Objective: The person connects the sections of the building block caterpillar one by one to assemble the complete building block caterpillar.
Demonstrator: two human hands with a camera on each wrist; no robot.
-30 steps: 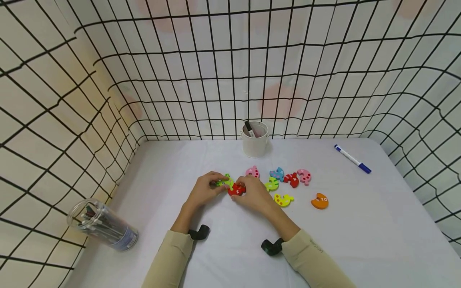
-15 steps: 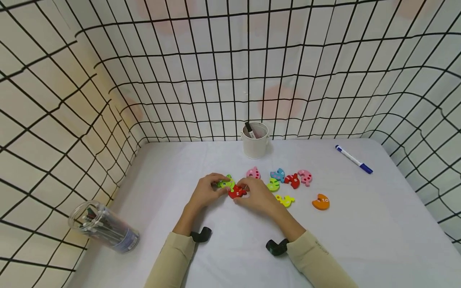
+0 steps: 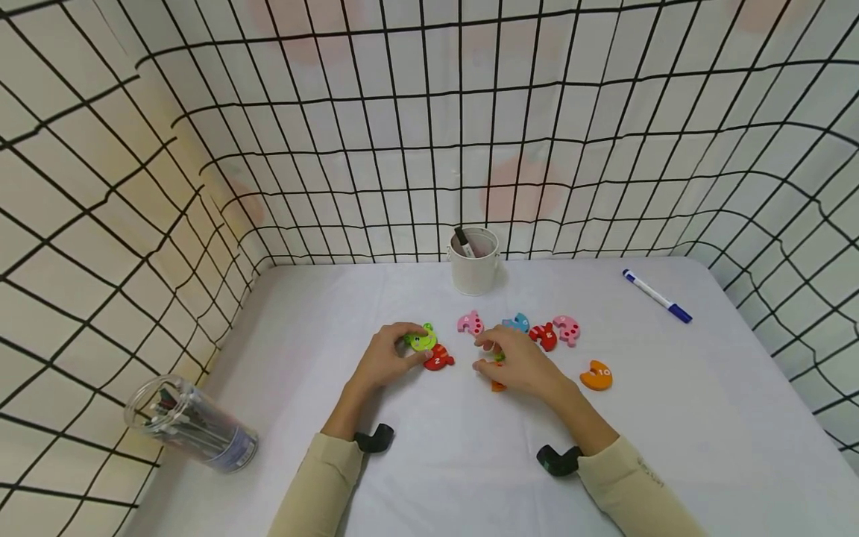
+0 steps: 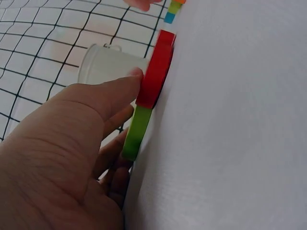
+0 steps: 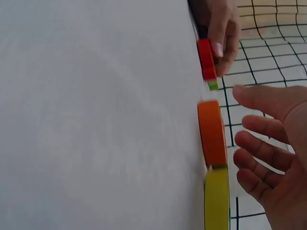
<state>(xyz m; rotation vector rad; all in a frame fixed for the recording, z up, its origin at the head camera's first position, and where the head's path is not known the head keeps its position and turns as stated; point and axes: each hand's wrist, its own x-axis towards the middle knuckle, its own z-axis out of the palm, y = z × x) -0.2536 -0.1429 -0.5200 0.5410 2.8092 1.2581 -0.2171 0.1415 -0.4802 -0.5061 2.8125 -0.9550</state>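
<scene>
My left hand [image 3: 385,358] curls around a green puzzle piece with a smiling face [image 3: 420,341]; its thumb touches the adjoining red piece marked 2 [image 3: 438,359]. In the left wrist view, the red piece [image 4: 156,69] and green piece [image 4: 137,132] meet edge to edge, flat on the table. My right hand [image 3: 520,358] hovers with spread, loosely bent fingers, holding nothing. Beneath it an orange piece [image 3: 498,386] shows partly. In the right wrist view, that orange piece [image 5: 211,132] lies beside a yellow piece [image 5: 217,197], below the hand.
Pink [image 3: 470,323], blue [image 3: 517,322], red [image 3: 545,337] and another pink piece [image 3: 567,329] lie farther back; an orange 10 [image 3: 596,375] lies right. Around them are a white bucket [image 3: 473,272], a blue-capped marker [image 3: 658,296], a pen jar [image 3: 194,424] and black wire grid [image 3: 429,149].
My right hand has let go of the red 2 piece and moved right, over the orange and yellow pieces. The left hand stays at the green piece.
</scene>
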